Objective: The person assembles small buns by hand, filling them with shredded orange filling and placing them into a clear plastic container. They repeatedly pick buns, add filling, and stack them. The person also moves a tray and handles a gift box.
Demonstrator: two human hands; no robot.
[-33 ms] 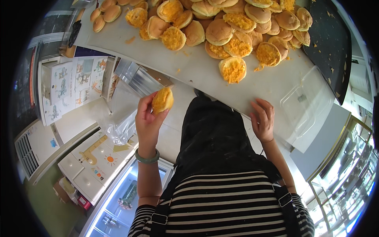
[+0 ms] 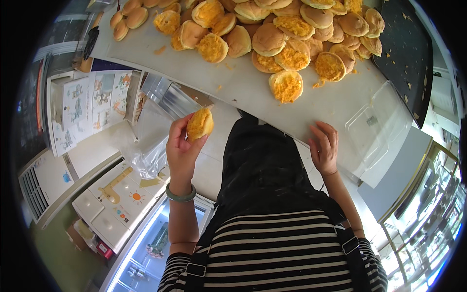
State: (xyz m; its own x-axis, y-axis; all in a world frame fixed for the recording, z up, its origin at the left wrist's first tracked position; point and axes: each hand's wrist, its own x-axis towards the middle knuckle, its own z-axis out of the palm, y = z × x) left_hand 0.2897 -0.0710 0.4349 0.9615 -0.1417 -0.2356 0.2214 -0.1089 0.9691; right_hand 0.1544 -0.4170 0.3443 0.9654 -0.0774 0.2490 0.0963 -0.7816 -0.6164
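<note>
My left hand, with a green bangle on its wrist, holds a small round bun coated in orange crumbs. Thumb and fingers pinch it from below and behind, off the near side of the table. At the table's near edge rests my right hand, its fingers apart and slightly bent, with nothing in it. Beyond both hands lies a heap of similar golden buns, some with orange shredded coating. One coated bun sits nearest to me at the front of the heap.
A clear plastic lid or tray lies right of my right hand. At the far right is a dark baking tray with crumbs. Left of my left hand are a clear plastic bag, a metal container and a white drawer cabinet.
</note>
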